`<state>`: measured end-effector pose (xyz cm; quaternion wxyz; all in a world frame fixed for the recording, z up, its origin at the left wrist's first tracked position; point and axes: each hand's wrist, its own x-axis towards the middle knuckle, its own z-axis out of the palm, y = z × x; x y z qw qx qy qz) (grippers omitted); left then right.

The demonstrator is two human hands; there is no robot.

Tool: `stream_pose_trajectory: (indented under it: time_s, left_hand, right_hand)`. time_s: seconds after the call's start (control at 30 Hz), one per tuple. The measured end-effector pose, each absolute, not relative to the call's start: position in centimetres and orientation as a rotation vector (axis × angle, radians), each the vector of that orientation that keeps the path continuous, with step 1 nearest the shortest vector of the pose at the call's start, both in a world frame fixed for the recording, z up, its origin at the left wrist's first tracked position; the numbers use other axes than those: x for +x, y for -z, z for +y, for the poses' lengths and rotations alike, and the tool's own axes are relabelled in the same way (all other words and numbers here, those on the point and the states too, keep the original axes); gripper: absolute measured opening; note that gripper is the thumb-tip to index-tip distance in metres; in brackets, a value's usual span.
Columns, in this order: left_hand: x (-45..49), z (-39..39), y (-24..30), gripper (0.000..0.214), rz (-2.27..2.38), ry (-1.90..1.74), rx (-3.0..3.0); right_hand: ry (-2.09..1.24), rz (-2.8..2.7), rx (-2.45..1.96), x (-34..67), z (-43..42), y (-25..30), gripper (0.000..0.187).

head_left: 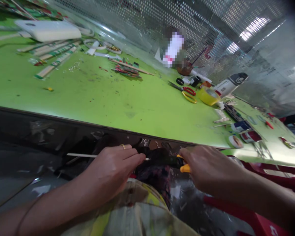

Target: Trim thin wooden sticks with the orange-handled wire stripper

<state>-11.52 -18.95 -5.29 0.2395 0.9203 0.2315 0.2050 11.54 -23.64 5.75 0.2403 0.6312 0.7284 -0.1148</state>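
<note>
My left hand [120, 164], with a ring on one finger, is closed around a thin pale wooden stick [81, 155]. The stick runs out to the left, and its other end shows past my fingertips with a small thin tip. To the right, my right hand [206, 164] grips a tool with orange handles [185, 168], which looks like pliers. Its dark head points toward the stick's tip, and a gap lies between them. Both hands are over my lap, in front of the table's edge.
The green table [127, 111] holds scissors [184, 91], yellow tape [208, 96], a white bottle [229, 86], a bundle of small coloured pieces [127, 70], wrapped sticks [56, 62] and a white power bank-like block [49, 30]. Small jars [250, 136] stand right. A perforated metal panel [137, 23] rises behind.
</note>
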Motion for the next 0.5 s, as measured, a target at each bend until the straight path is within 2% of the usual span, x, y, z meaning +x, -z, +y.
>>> stream_pose_trajectory:
  time_s: [0.13,0.3,0.5]
  left_hand:
    - [-11.38,-18.72,4.85,0.034,0.624,-0.49,2.523]
    - [-10.93,-18.75,4.69,0.021,0.661,-0.52,2.484]
    - [-10.73,-18.52,5.34,0.027,0.759,-0.493,2.342]
  right_hand:
    - [0.209,1.999,1.681,11.33,-23.69,-5.95,0.022]
    - [0.088,2.023,1.63,10.93,-23.92,-6.05,0.021]
    - [-0.016,2.083,1.599,10.81,-23.97,-6.0,0.019]
